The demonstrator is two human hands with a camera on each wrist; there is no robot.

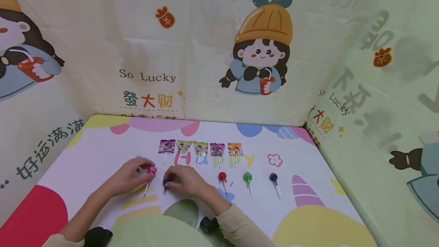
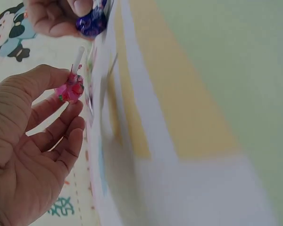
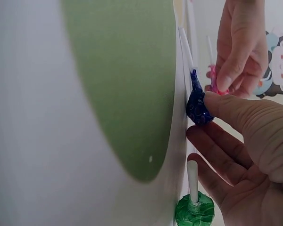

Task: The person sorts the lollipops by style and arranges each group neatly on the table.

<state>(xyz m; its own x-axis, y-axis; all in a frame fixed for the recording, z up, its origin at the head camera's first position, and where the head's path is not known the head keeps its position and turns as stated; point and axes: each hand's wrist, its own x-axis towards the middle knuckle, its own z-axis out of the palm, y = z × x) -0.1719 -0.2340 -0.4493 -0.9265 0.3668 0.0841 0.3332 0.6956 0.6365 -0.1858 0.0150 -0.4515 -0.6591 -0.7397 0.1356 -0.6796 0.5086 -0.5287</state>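
Note:
My left hand (image 1: 127,177) pinches a pink-wrapped lollipop (image 1: 152,170) by its candy head between thumb and fingers. The white stick points down toward my side of the table. Just to the right, my right hand (image 1: 188,180) has thumb and fingertips on a dark blue-wrapped lollipop (image 3: 198,106), pinching its head. Its stick also slants toward me. Right of that hand lie a red lollipop (image 1: 222,176), a green lollipop (image 1: 247,177) and a dark purple lollipop (image 1: 273,177), spaced apart in a row.
Farther back, several flat-packed lollipops lie side by side, among them a purple packet (image 1: 167,146) at the left and an orange packet (image 1: 235,148) at the right. The patterned table (image 1: 103,140) meets a printed cloth backdrop (image 1: 205,48) behind and at both sides.

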